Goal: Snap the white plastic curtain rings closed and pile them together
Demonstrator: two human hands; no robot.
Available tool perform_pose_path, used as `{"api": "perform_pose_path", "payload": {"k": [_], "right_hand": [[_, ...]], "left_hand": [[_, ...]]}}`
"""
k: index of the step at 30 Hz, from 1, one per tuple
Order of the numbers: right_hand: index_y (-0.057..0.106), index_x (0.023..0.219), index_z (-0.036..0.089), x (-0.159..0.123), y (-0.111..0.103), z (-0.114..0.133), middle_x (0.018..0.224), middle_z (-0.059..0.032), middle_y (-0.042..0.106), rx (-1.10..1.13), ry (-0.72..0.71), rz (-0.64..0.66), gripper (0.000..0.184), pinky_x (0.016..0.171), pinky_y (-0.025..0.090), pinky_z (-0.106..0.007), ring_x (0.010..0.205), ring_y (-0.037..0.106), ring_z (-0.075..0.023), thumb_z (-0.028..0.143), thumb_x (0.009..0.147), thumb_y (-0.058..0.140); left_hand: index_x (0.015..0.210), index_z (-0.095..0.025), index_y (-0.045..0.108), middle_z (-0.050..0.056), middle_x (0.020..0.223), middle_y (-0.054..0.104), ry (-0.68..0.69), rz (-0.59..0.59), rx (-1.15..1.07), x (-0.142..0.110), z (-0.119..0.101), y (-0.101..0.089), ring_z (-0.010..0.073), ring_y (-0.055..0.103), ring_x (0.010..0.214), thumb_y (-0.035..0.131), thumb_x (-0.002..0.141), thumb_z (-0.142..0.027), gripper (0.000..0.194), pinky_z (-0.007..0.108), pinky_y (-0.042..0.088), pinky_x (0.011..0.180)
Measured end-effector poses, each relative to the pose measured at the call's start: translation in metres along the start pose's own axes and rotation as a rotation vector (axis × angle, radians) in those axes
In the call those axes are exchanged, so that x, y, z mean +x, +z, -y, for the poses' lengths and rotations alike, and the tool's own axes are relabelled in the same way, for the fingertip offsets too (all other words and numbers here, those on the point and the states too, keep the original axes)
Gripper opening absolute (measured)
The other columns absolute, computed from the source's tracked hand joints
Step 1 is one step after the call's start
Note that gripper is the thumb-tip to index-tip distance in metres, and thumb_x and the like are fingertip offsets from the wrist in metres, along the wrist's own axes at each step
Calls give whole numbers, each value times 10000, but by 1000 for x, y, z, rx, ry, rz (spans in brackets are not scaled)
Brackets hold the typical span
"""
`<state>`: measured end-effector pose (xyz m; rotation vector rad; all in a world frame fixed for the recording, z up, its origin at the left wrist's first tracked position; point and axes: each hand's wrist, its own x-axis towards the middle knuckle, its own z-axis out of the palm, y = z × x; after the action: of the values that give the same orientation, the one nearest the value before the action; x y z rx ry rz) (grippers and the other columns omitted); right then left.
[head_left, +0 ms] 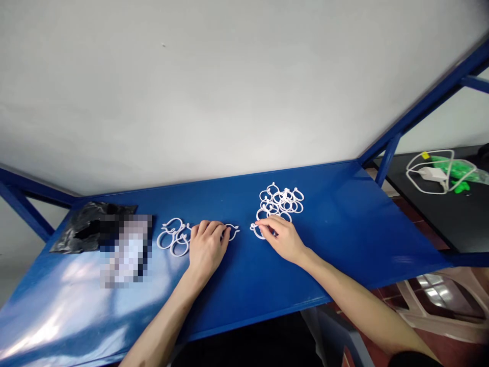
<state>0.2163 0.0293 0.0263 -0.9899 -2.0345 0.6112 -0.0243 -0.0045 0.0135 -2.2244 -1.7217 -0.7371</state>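
Observation:
On the blue shelf [336, 224] lie two groups of white plastic rings. My left hand [207, 246] lies palm down with its fingers curled over a ring [233, 231] at the right end of the small left group [173, 238]. My right hand [281, 236] rests by the near edge of the larger pile of rings [280, 201], its fingertips pinched on one ring [256, 232] lying on the shelf.
A crumpled black plastic bag [89, 229] lies at the shelf's left, next to a blurred-out patch. Blue frame posts [387, 153] rise at the right. Beyond them a black table [454, 224] holds a white charger cable [430, 176] and green items. A white wall stands behind.

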Motion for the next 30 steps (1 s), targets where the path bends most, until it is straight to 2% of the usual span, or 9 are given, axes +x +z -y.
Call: {"api": "perform_pose_path", "payload": {"k": [3, 5, 7, 10, 14, 20, 23, 27, 30], "right_hand": [[709, 1068, 234, -1, -1, 3, 904, -29, 760, 82, 60, -47, 157, 676, 570, -282, 726, 699, -148, 223, 1007, 564], [703, 1097, 238, -2, 1, 6, 860, -14, 755, 168, 85, -46, 161, 651, 572, -267, 678, 699, -136, 232, 1004, 572], [702, 1126, 244, -4, 4, 8, 857, -7, 749, 253, 106, -20, 177, 639, 577, -253, 656, 704, -125, 247, 1011, 567], [712, 1124, 247, -7, 9, 10, 937, -19, 744, 313, 114, 38, 188, 619, 579, -236, 642, 704, -108, 271, 1021, 557], [725, 1092, 240, -9, 13, 13, 883, -8, 730, 282, 62, 122, 177, 612, 567, -224, 644, 690, -104, 279, 1024, 566], [713, 1145, 230, -14, 11, 18, 898, -15, 731, 234, -58, 161, 222, 662, 586, -238, 671, 680, -103, 260, 1059, 511], [706, 1160, 232, -14, 11, 19, 934, -22, 744, 198, -104, 181, 237, 691, 607, -250, 722, 704, -117, 260, 1065, 491], [703, 1141, 241, -7, 8, 15, 965, -29, 749, 105, -154, 143, 229, 782, 612, -288, 848, 727, -150, 244, 1064, 488], [711, 1114, 240, 2, -3, 4, 1060, -60, 714, -47, -118, 76, 226, 805, 599, -316, 914, 709, -172, 259, 1061, 492]], "left_hand": [[948, -217, 740, 60, 991, 777, -30, -24, -107, 0, -4, -4, 267, 620, 934, 641, 964, -315, 140, 413, 402, 821], [1014, -231, 737, 49, 990, 776, -37, 27, -283, 0, -11, -7, 246, 627, 924, 643, 966, -336, 149, 396, 421, 826], [1043, -244, 733, 36, 965, 768, -72, 112, -494, -1, -20, -7, 219, 638, 907, 625, 979, -353, 166, 369, 450, 828], [1017, -247, 742, 29, 930, 744, -194, 194, -754, -4, -28, -5, 184, 658, 871, 596, 994, -376, 196, 315, 492, 802], [979, -240, 758, 22, 872, 723, -310, 229, -910, -5, -28, -4, 160, 667, 795, 602, 987, -398, 222, 268, 506, 742], [845, -232, 751, 21, 800, 678, -233, 121, -855, -8, -27, -9, 154, 658, 752, 611, 980, -345, 225, 262, 511, 714], [812, -233, 731, 15, 789, 665, -172, 114, -812, -8, -28, -10, 148, 652, 749, 603, 984, -308, 228, 259, 507, 711], [908, -234, 720, 18, 846, 693, -89, 155, -749, -2, -27, -11, 157, 659, 796, 608, 987, -310, 157, 268, 514, 730], [1056, -234, 711, 41, 962, 744, 3, 121, -567, 1, -23, -10, 200, 656, 918, 614, 984, -297, 136, 334, 511, 846]]}}
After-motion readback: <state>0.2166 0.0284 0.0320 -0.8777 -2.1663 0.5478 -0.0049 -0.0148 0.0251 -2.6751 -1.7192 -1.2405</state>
